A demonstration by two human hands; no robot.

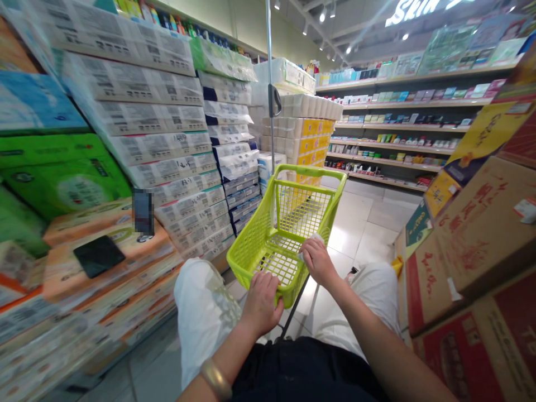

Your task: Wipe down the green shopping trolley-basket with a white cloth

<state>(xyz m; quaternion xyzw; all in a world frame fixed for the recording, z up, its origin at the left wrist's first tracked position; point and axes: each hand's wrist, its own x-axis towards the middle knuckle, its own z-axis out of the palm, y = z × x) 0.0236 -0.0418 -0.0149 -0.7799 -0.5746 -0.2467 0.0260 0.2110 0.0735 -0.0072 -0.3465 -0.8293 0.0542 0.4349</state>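
Between my knees stands a lime-green plastic shopping basket (247, 240) with lattice sides, a grid floor and a long thin metal handle (269, 61) rising from its far end. My left hand (263, 301) grips the basket's near rim, fingers over the edge and thumb outside. On the right rim, my right hand (316, 258) is closed on a crumpled white wipe (315, 239), pressed against the plastic. Whether the wipe is paper or cloth I cannot tell. No goods show inside the basket.
Stacked tissue packs (167, 117) rise on the left. A black flat object (99, 255) and a phone-like device (143, 211) rest on orange packs (138, 245). Cardboard cartons (481, 234) line the right side. Shelves (402, 103) of small products stand beyond the tiled floor (347, 223).
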